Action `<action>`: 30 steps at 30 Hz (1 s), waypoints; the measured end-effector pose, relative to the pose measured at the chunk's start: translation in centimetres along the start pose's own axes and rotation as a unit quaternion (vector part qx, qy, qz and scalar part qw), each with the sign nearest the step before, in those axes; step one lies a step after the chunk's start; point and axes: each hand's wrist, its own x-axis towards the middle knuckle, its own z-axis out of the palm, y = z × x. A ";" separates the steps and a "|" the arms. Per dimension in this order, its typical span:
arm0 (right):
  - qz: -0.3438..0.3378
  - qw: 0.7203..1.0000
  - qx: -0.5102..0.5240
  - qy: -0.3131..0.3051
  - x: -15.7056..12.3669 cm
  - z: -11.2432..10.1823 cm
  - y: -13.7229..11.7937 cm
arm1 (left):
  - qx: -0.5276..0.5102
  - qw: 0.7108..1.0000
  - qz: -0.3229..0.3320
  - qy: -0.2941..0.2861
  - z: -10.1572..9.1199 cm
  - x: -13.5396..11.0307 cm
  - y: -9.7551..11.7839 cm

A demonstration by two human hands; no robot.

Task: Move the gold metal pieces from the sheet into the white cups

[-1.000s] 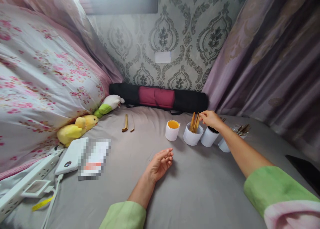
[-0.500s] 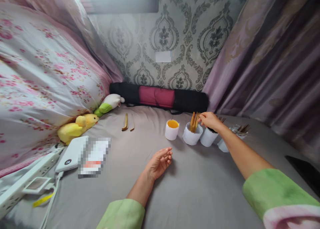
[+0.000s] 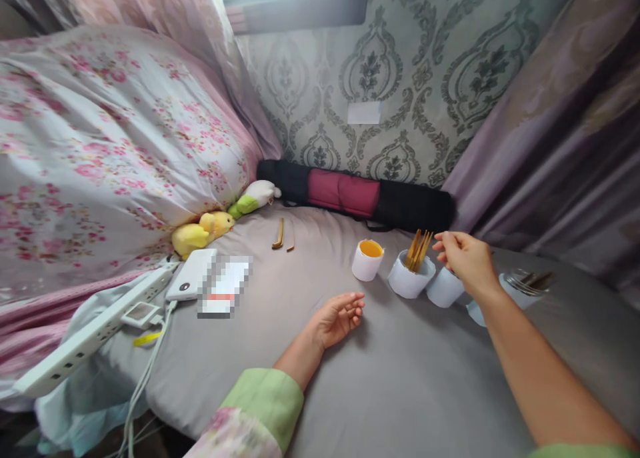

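My left hand (image 3: 341, 319) lies on the grey sheet, palm turned sideways, its fingers loosely curled with nothing in them. My right hand (image 3: 466, 261) hovers above a white-wrapped cup (image 3: 444, 287) and hides its mouth. Its fingers are half bent, and I see nothing between them. Just left of those fingertips, several yellowish-brown sticks (image 3: 418, 250) stand leaning in a wider white-wrapped cup (image 3: 411, 276). A white cup with an orange-yellow inside (image 3: 368, 261) is farther left. Right of my wrist, a white-wrapped container (image 3: 520, 291) bears metal rings and dark sticks.
Bent gold-coloured sticks (image 3: 279, 235) and a thinner one (image 3: 291, 238) lie on the sheet. A black and maroon long bag (image 3: 345, 193) runs along the wall. At left are plush toys (image 3: 203, 233), a white power bank (image 3: 193, 275), a blurred-out item and a power strip (image 3: 95, 335).
My right hand has drawn away from the sticks, a little to the right. My left hand stays resting on the sheet. The head view has turned left.
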 end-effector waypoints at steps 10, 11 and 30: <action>0.095 0.972 0.186 -0.106 -9.4 5.0 1.6 | 0.008 1.000 -0.002 -0.010 -0.2 0.2 -0.1; 0.110 0.968 0.194 -0.114 -10.0 5.8 2.1 | 0.008 1.000 -0.001 -0.011 -0.2 0.3 -0.1; 0.078 0.980 0.147 -0.112 -13.0 9.5 7.0 | 0.112 0.985 0.063 0.113 -0.7 0.9 4.4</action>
